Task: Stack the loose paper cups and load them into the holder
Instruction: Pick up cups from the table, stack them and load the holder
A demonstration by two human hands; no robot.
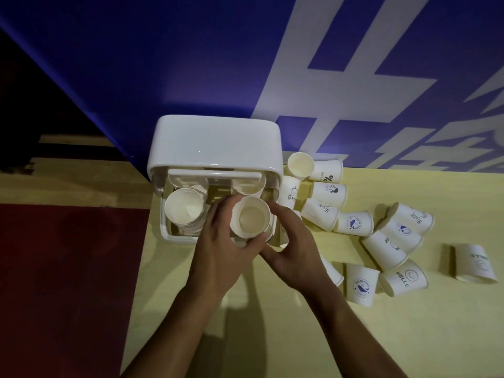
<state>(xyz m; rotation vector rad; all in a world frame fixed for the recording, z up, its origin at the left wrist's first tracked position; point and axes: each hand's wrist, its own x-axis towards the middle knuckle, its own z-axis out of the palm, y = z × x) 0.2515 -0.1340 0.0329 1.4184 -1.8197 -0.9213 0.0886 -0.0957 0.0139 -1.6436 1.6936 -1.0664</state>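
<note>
A blue wall (pixel 163 64) with white lettering fills the view from 9 round to 3 o'clock. Below it lies a pale yellow table (pixel 381 336), with a dark red surface (pixel 68 268) at its 9 o'clock. The white holder (pixel 215 143) stands at centre. Both forearms reach in from 6 o'clock. The left hand (pixel 226 249) and right hand (pixel 294 246) curl their fingers round an upright white paper cup (pixel 251 218), mouth up, over the holder's 4 o'clock compartment. Printed loose cups (pixel 354 223) lie tipped at the holder's 3 o'clock.

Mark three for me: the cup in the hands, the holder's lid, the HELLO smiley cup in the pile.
held cup (pixel 252 220), head view, inner bottom.
holder lid (pixel 215 140), head view, middle of its top face.
HELLO cup (pixel 406 279), head view, printed side wall.
</note>
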